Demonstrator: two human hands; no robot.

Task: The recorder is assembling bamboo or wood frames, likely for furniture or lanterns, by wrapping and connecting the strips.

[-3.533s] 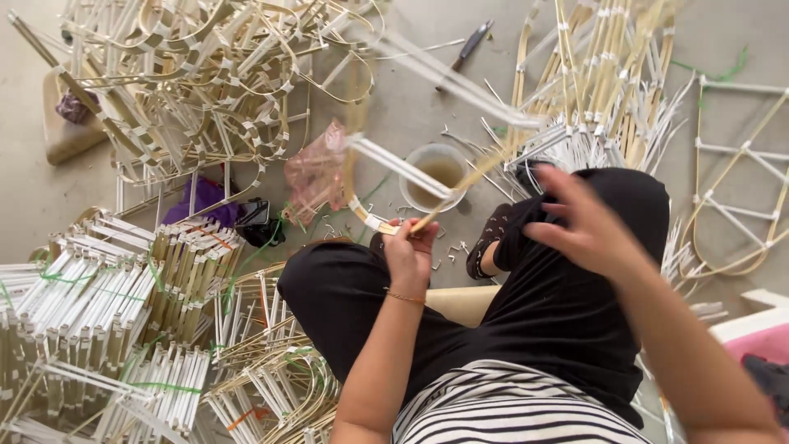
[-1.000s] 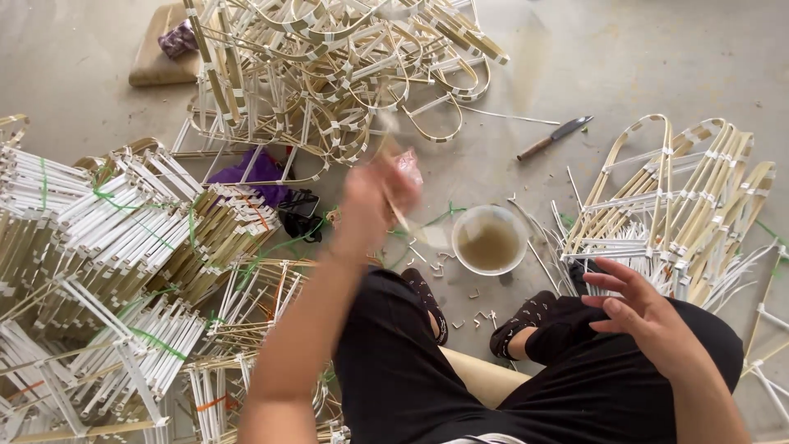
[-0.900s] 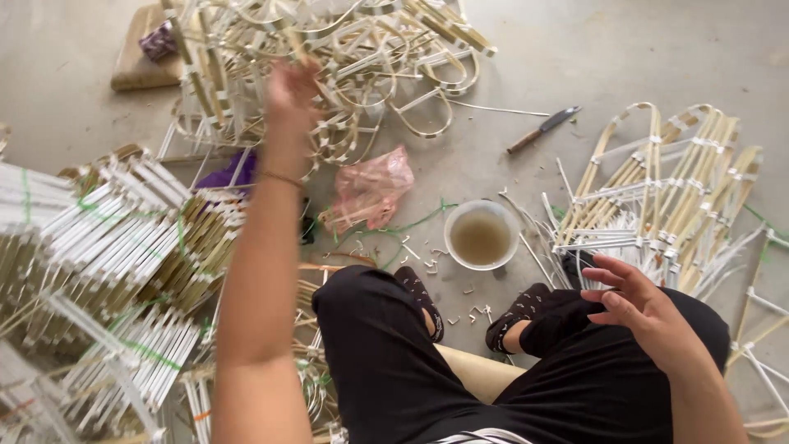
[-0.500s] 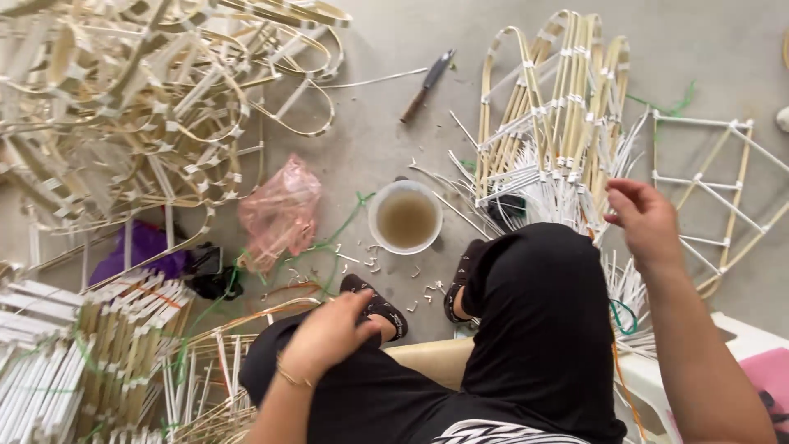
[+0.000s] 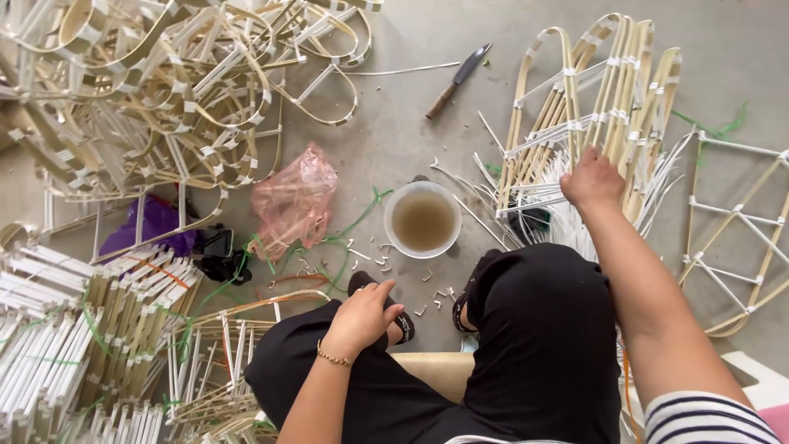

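On the concrete floor to the right of the knees, a stack of bent cane frames [image 5: 604, 99], looped at the top and bound with white tape, with a fan of thin white strips [image 5: 567, 210] spilling from its near end. Right hand [image 5: 593, 179] down on that near end, fingers curled into the strips; whether actually gripping one, impossible to tell from above. Left hand [image 5: 362, 316] resting on the left knee of the black trousers, fingers loosely bent, holding nothing, a thin bracelet [image 5: 333, 356] at the wrist. Just beyond its fingertips, a dark sandal [image 5: 386, 308].

Between the two hands, a little farther out, a round white bowl [image 5: 422, 219] of murky brownish liquid, short white offcuts scattered on the floor around it. Left of the bowl, a crumpled pink plastic bag [image 5: 294, 201] and loose green string [image 5: 353, 222]. Beyond the bowl, near the top of the stack, a knife [image 5: 458, 80] with a wooden handle lying flat.

At the far right, a larger open frame [image 5: 740, 222] of cane with crossing bars. At the upper left, a big tangled heap of curved frames [image 5: 164, 90]; at the lower left, tight bundles of straight white sticks [image 5: 74, 329] tied with green and orange string, a purple bag [image 5: 152, 226] beside them.
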